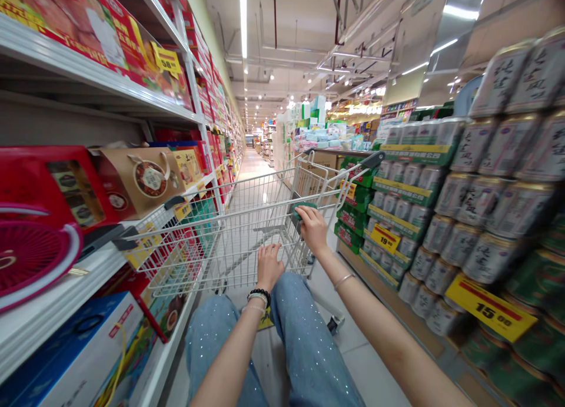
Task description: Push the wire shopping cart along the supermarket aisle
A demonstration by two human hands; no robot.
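Item one, centre of the frame: a wire shopping cart, its basket opening toward the left shelving, its dark handle at the right of centre.

Item two: our right hand, just right of centre, palm down, fingers together and bent over a small dark green piece at the cart's near side. We cannot tell how firmly it grips, or whether the piece belongs to the cart. A thin bangle circles the wrist.

Item three: our left hand, lower centre, fingers half curled and nothing visible in them, just beside the cart's wires. We cannot tell whether it touches them. Dark beads circle the wrist.

Item four: our blue jeans, dotted with sparkles, knees bent toward the cart, bottom centre.

Left side of the frame: white shelving bearing a red box with a window, a tan box printed with a bowl, a magenta ribbed round object and, on the lower level, a blue-and-white box. A yellow "58" tag hangs at upper left.

Right side of the frame: stacked silver cans, banded can packs marked "19", green cartons behind the cart, and a yellow "15.00" card at lower right.
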